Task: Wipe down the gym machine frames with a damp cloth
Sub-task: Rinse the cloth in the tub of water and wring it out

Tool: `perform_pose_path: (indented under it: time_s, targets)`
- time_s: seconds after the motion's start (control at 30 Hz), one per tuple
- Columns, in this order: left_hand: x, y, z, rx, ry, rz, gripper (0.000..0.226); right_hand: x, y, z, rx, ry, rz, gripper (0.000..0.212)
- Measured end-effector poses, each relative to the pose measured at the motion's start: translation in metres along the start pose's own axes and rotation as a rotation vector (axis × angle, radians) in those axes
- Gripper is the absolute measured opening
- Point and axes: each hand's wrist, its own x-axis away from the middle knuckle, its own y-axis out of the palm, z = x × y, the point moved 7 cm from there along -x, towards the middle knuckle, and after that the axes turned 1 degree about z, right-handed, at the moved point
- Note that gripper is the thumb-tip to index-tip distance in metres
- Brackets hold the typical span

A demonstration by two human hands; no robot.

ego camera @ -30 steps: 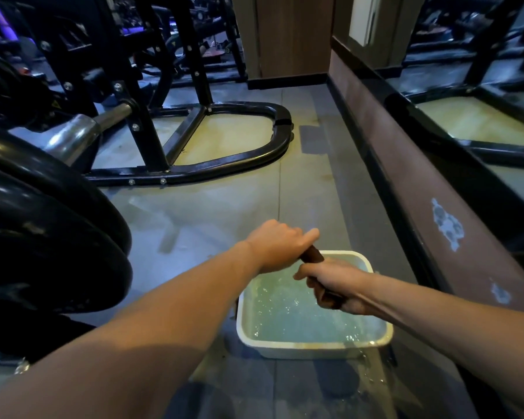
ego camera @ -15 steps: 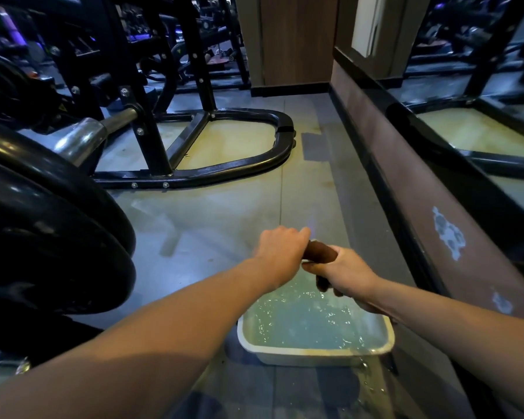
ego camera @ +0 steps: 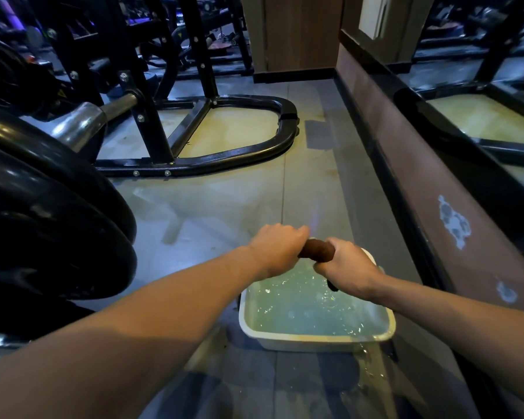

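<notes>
Black machine frame [ego camera: 233,158], curved base tube on the floor [ego camera: 224,207], far left. Black weight plates [ego camera: 49,225], near left. Pale basin [ego camera: 315,337] of rippled water on floor, near centre. Left hand [ego camera: 277,252] and right hand [ego camera: 347,269], each grip clenched round an end of the brown rolled cloth [ego camera: 316,250], held above the basin.

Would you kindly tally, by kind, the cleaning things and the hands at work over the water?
Hands: 2, left hand and right hand, both with a grip on the cloth
Brown cloth: 1
White basin of water: 1
Total: 4
</notes>
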Motion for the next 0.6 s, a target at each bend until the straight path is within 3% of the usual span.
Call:
perform_pose_path:
  time_s: [0.17, 0.27, 0.37, 0.43, 0.5, 0.6]
  targets:
    - [0.010, 0.027, -0.018, 0.394, -0.234, -0.282, 0.021, -0.009, 0.003, 0.003, 0.190, -0.108, -0.023, 0.041]
    - [0.026, 0.035, -0.027, 0.927, -0.380, -0.462, 0.021, -0.016, -0.006, 0.001, 0.242, -0.077, 0.034, 0.049]
    - [0.029, 0.029, -0.036, 1.273, -0.525, -0.390, 0.016, -0.026, -0.014, 0.007, 0.133, 0.073, 0.131, 0.058]
    - [0.019, 0.014, -0.052, 1.109, -0.575, -0.135, 0.012, -0.031, -0.013, 0.011, -0.207, 0.241, 0.148, 0.042]
    - [0.009, -0.003, -0.059, 0.699, -0.547, 0.046, 0.023, -0.037, -0.004, 0.002, -0.663, 0.400, 0.089, 0.028]
    - [-0.009, -0.019, -0.042, 0.463, -0.312, 0.167, 0.040, -0.053, -0.005, -0.026, -1.003, 0.471, -0.025, 0.035]
